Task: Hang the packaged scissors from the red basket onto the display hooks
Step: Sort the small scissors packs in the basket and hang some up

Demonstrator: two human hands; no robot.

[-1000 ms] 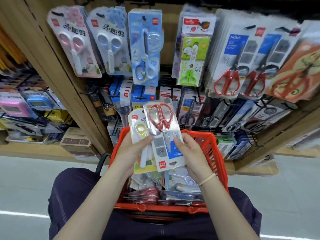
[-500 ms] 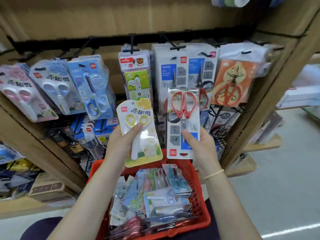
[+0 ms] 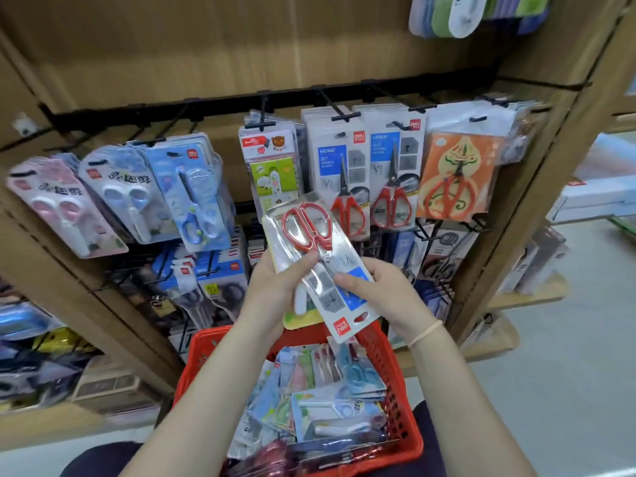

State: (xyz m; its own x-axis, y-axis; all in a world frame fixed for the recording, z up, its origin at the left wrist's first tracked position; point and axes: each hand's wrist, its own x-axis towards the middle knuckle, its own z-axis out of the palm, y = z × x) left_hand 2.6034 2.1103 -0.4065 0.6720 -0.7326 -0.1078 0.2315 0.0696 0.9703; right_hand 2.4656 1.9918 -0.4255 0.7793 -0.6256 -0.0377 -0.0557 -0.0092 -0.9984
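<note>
Before us stands a wooden shelf unit with black display hooks (image 3: 339, 116) carrying carded scissors. At centre frame our left hand (image 3: 275, 287) and right hand (image 3: 385, 294) both grip the red-handled scissors pack (image 3: 320, 266), tilted above the red basket (image 3: 402, 390). It looks light, stiff and slick; we judge its edges the best hold. A yellow pack (image 3: 299, 318) behind it is mostly hidden.

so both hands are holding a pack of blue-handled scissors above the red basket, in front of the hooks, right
Not quite: the scissors pack held on top has red handles, not blue. The head view shows the left hand and right hand both gripping it above the red basket, in front of the display hooks. A yellow-edged pack lies behind it.
</note>
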